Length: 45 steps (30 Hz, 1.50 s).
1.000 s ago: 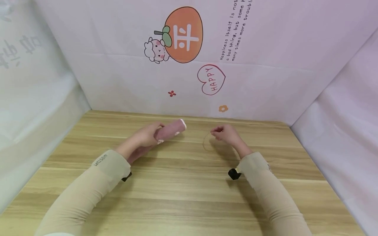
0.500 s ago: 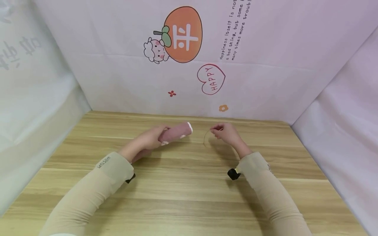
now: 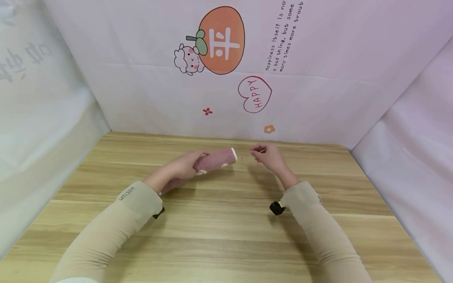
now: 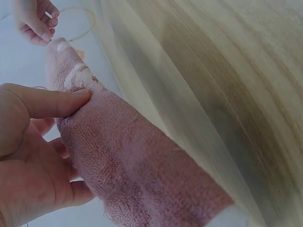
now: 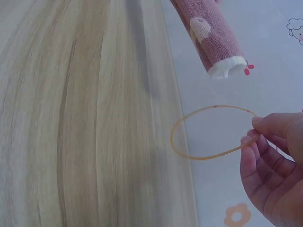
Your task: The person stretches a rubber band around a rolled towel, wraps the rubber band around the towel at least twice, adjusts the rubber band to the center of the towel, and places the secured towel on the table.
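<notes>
A pink towel [image 3: 216, 160], rolled into a tube with white trim at its end, is gripped by my left hand [image 3: 185, 165]. In the left wrist view, the thumb lies across the terry surface of the towel [image 4: 128, 156] and the fingers pass behind it. My right hand [image 3: 270, 159] pinches a thin yellow rubber band [image 5: 199, 157] between thumb and fingertips. The band hangs as an open loop in the right wrist view. A small gap separates the towel's white-trimmed end from the right hand, and the loop is not around the towel.
Both hands are above a wood-grain table [image 3: 212, 236]. A white printed cloth [image 3: 148, 90] rises behind the table, and white cloth also hangs at both sides. A black wrist camera [image 3: 277, 208] shows under the right cuff.
My left hand has carried the rolled towel to the right, closer to the right hand. The right hand has stayed nearly in place while the rubber band has turned.
</notes>
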Motion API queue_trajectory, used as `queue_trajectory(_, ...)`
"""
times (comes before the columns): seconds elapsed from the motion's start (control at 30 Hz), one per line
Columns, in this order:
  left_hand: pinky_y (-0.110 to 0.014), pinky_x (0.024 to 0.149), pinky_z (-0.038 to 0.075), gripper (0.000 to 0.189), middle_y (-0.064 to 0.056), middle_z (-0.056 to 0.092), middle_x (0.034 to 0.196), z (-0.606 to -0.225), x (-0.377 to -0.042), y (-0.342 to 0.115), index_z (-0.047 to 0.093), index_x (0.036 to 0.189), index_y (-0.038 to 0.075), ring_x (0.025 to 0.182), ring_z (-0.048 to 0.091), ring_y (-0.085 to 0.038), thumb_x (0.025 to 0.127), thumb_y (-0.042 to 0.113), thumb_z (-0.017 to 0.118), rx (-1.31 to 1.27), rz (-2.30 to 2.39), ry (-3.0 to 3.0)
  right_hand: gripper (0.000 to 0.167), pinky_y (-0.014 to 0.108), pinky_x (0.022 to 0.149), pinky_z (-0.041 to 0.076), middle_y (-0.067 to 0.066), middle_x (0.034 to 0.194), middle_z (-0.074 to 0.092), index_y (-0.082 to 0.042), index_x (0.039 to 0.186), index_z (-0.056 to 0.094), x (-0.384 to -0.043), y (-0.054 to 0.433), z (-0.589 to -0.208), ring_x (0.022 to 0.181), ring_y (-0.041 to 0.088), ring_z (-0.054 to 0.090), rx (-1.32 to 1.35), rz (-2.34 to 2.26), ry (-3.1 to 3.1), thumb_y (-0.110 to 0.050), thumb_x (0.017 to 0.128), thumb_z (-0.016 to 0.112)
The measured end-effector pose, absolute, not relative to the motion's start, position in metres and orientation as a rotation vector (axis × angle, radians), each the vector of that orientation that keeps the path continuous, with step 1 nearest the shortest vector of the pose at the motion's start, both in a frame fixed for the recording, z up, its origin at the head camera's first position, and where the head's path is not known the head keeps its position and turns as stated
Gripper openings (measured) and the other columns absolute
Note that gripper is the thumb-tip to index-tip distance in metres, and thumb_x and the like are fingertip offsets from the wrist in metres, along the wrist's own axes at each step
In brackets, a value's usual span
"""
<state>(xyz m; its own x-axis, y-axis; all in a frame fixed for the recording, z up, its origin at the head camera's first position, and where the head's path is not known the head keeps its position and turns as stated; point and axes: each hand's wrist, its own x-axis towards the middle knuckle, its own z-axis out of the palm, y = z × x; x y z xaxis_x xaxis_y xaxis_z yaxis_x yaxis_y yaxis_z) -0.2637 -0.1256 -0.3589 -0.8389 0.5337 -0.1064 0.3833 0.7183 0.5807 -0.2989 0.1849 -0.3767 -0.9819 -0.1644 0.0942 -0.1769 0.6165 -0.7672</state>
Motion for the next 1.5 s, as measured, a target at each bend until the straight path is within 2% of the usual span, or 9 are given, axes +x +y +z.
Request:
queue_trajectory(0.1, -0.055, 0.117, 0.033, 0.072, -0.024, 0.044, 0.153, -0.359, -0.263, -0.123, 0.039, 0.155, 0.005, 0.142, 0.039, -0.041, 0.089, -0.018, 0.057, 0.722, 0.818, 2.643, 0.023, 0.025, 0.065, 0.053, 0.024, 0.101, 0.07, 0.005, 0.113, 0.072, -0.299, 0.181, -0.376, 0.075, 0.016, 0.064, 0.306, 1.312, -2.791, -0.013, 0.102, 0.066)
queue_trajectory(0.2, -0.054, 0.117, 0.033, 0.071, -0.022, 0.044, 0.153, -0.359, -0.262, -0.121, 0.04, 0.155, 0.007, 0.143, 0.039, -0.04, 0.09, -0.017, 0.056, 0.724, 0.825, 2.628, 0.022, 0.022, 0.062, 0.049, 0.024, 0.099, 0.071, 0.004, 0.112, 0.073, -0.298, 0.177, -0.376, 0.073, 0.014, 0.064, 0.315, 1.3, -2.765, -0.014, 0.101, 0.067)
queue_trajectory(0.4, -0.053, 0.116, 0.035, 0.076, -0.017, 0.045, 0.153, -0.36, -0.261, -0.118, 0.042, 0.155, 0.013, 0.142, 0.04, -0.037, 0.087, -0.02, 0.054, 0.729, 0.874, 2.585, 0.021, 0.022, 0.059, 0.047, 0.02, 0.091, 0.071, 0.004, 0.11, 0.073, -0.298, 0.17, -0.377, 0.07, 0.012, 0.062, 0.323, 1.3, -2.735, -0.013, 0.1, 0.068)
queue_trajectory(0.53, -0.054, 0.117, 0.033, 0.08, -0.016, 0.044, 0.155, -0.362, -0.261, -0.117, 0.042, 0.156, 0.014, 0.142, 0.04, -0.038, 0.085, -0.02, 0.056, 0.754, 0.87, 2.585, 0.019, 0.022, 0.058, 0.046, 0.022, 0.092, 0.071, 0.003, 0.109, 0.074, -0.299, 0.166, -0.379, 0.07, 0.013, 0.061, 0.335, 1.32, -2.721, -0.012, 0.1, 0.068)
queue_trajectory(0.77, -0.048, 0.106, 0.045, 0.077, -0.019, 0.048, 0.151, -0.359, -0.256, -0.113, 0.043, 0.154, 0.011, 0.134, 0.048, -0.036, 0.086, -0.018, 0.061, 0.825, 0.848, 2.586, 0.016, 0.021, 0.058, 0.049, 0.016, 0.09, 0.072, 0.003, 0.106, 0.075, -0.298, 0.162, -0.381, 0.073, 0.019, 0.066, 0.368, 1.319, -2.67, -0.01, 0.099, 0.07)
queue_trajectory(0.87, -0.048, 0.106, 0.045, 0.078, -0.02, 0.047, 0.151, -0.358, -0.257, -0.112, 0.042, 0.155, 0.01, 0.135, 0.047, -0.036, 0.085, -0.019, 0.06, 0.832, 0.827, 2.586, 0.016, 0.022, 0.058, 0.048, 0.013, 0.09, 0.072, 0.002, 0.106, 0.075, -0.298, 0.16, -0.382, 0.074, 0.02, 0.067, 0.378, 1.301, -2.667, -0.011, 0.099, 0.07)
queue_trajectory(1.1, -0.053, 0.116, 0.035, 0.078, -0.019, 0.044, 0.154, -0.359, -0.259, -0.11, 0.04, 0.157, 0.011, 0.142, 0.04, -0.039, 0.087, -0.016, 0.062, 0.846, 0.82, 2.583, 0.017, 0.025, 0.06, 0.048, 0.012, 0.093, 0.072, 0.001, 0.107, 0.075, -0.298, 0.154, -0.38, 0.08, 0.025, 0.067, 0.381, 1.319, -2.674, -0.013, 0.099, 0.069)
queue_trajectory(1.33, -0.053, 0.116, 0.035, 0.076, -0.021, 0.041, 0.156, -0.359, -0.26, -0.109, 0.036, 0.158, 0.007, 0.143, 0.038, -0.038, 0.09, -0.012, 0.063, 0.837, 0.799, 2.581, 0.015, 0.025, 0.065, 0.051, 0.012, 0.097, 0.073, -0.001, 0.106, 0.076, -0.295, 0.147, -0.376, 0.084, 0.024, 0.068, 0.389, 1.325, -2.659, -0.014, 0.099, 0.07)
queue_trajectory(1.5, -0.052, 0.114, 0.038, 0.076, -0.02, 0.043, 0.155, -0.36, -0.26, -0.11, 0.037, 0.158, 0.007, 0.142, 0.04, -0.037, 0.089, -0.013, 0.063, 0.828, 0.804, 2.579, 0.013, 0.025, 0.062, 0.048, 0.011, 0.1, 0.072, -0.002, 0.103, 0.077, -0.295, 0.144, -0.376, 0.081, 0.022, 0.065, 0.412, 1.309, -2.645, -0.012, 0.099, 0.07)
